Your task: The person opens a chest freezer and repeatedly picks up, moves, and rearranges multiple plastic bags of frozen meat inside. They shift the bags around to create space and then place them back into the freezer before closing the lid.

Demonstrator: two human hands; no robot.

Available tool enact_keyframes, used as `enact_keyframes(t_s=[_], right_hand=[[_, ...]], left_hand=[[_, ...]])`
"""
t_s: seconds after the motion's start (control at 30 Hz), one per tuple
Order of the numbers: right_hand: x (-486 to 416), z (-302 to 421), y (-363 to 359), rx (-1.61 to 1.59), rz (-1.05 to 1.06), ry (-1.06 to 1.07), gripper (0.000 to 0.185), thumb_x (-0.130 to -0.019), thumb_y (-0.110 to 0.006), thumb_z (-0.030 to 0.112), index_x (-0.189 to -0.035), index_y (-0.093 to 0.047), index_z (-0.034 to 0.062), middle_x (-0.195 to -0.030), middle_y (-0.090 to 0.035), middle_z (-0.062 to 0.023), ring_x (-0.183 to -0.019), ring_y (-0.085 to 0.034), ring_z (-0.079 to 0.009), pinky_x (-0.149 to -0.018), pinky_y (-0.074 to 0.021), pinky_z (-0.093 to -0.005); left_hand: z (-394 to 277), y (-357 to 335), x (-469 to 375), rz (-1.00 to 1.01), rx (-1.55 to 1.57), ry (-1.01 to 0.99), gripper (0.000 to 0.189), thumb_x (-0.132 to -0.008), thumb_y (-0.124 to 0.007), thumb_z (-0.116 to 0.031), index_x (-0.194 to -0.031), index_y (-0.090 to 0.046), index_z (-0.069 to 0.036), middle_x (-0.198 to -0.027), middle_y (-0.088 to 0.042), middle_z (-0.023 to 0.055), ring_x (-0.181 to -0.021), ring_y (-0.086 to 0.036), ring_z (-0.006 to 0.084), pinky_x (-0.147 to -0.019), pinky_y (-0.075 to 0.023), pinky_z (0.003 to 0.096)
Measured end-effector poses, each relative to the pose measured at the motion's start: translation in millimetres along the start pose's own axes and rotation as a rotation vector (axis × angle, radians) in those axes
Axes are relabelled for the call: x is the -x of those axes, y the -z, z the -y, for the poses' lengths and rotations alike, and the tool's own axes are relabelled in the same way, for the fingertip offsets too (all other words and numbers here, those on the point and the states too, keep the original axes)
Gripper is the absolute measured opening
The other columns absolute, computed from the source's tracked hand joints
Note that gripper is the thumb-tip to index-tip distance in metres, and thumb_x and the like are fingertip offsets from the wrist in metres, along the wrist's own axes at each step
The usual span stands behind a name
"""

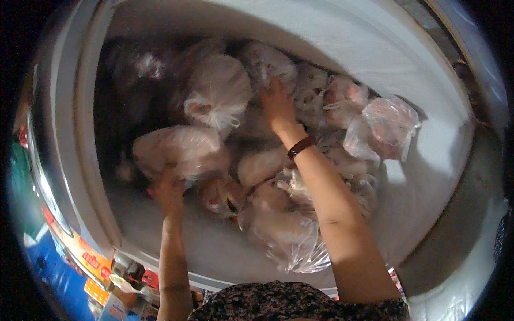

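Both my hands reach down into a white chest freezer (160, 236) that holds several knotted, translucent plastic bags of what looks like meat. At the left, my left hand (168, 190) grips the lower edge of a pale, bulging bag (180, 146); hand and bag are blurred by motion. My right hand (279, 104), with a dark bracelet (301, 147) at the wrist, is against a clear bag (267, 60) near the back wall. Its fingertips are blurred, so their hold is unclear. Between the hands stands a rounded white bag (223, 86) with a tied neck.
More bags lie to the right, among them a reddish one (391, 124) against the freezer wall (433, 160). A larger bag (289, 228) lies near the front wall. Outside the left rim (80, 140) are colourful packages (94, 261) and a blue object (60, 277).
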State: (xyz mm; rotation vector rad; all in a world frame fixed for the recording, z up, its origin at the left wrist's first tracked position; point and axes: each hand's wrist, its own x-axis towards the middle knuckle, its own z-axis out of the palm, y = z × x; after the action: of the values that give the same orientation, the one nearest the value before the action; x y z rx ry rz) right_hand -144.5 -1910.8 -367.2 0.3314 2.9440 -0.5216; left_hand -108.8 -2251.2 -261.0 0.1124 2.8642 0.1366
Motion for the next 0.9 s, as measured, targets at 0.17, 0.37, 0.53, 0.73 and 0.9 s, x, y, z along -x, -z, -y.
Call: enact_keyframes(t_s=[0.17, 0.37, 0.53, 0.73, 0.9], right_hand=[[48, -9, 27, -0.274, -0.015, -0.068, 0.047, -0.077, -0.061, 0.007, -0.122, -0.051, 0.0034, -0.133, -0.040, -0.0245, -0.117, -0.045, -0.0424, -0.093, -0.0437, -0.0491], [153, -54, 87, -0.524, -0.064, -0.235, 0.041, -0.076, -0.060, 0.001, -0.116, -0.053, -0.0009, -0.121, -0.052, -0.0204, -0.106, -0.053, -0.0373, -0.088, -0.0455, -0.0404], [237, -105, 134, -0.533, -0.301, -0.511, 0.040, -0.079, -0.058, 0.002, -0.118, -0.052, -0.0012, -0.113, -0.056, -0.0180, -0.103, -0.054, -0.0352, -0.087, -0.0448, -0.0435], [189, -241, 171, 0.096, -0.636, -0.677, 0.059, -0.073, -0.072, 0.021, -0.124, -0.050, 0.0014, -0.120, -0.051, -0.0226, -0.107, -0.051, -0.0365, -0.089, -0.0433, -0.0423], [145, -288, 171, -0.208, -0.317, -0.747, 0.051, -0.067, -0.073, 0.024, -0.110, -0.057, 0.0030, -0.108, -0.060, -0.0188, -0.103, -0.057, -0.0342, -0.088, -0.0451, -0.0423]], left_hand=[[-6, 16, -13, -0.109, -0.528, -0.230, 0.037, -0.070, -0.061, -0.009, -0.106, -0.063, -0.008, -0.112, -0.060, 0.0139, -0.109, -0.053, 0.0332, -0.090, -0.0406, 0.0456], [4, 43, -44, -0.029, -0.032, -0.680, 0.031, -0.069, -0.064, -0.012, -0.099, -0.065, -0.006, -0.116, -0.059, 0.0143, -0.112, -0.049, 0.0363, -0.093, -0.0378, 0.0471], [7, 57, -39, 0.274, 0.207, -0.511, 0.038, -0.071, -0.070, -0.019, -0.106, -0.064, -0.008, -0.118, -0.055, 0.0150, -0.111, -0.048, 0.0347, -0.091, -0.0391, 0.0466], [-13, 73, -21, 0.142, 0.098, -0.799, 0.021, -0.061, -0.071, -0.011, -0.078, -0.061, -0.003, -0.086, -0.061, 0.0126, -0.094, -0.053, 0.0309, -0.085, -0.0374, 0.0435], [-15, 89, -8, 0.054, 0.199, -0.680, 0.020, -0.059, -0.072, -0.012, -0.072, -0.060, -0.005, -0.083, -0.057, 0.0112, -0.088, -0.053, 0.0295, -0.085, -0.0375, 0.0424]])
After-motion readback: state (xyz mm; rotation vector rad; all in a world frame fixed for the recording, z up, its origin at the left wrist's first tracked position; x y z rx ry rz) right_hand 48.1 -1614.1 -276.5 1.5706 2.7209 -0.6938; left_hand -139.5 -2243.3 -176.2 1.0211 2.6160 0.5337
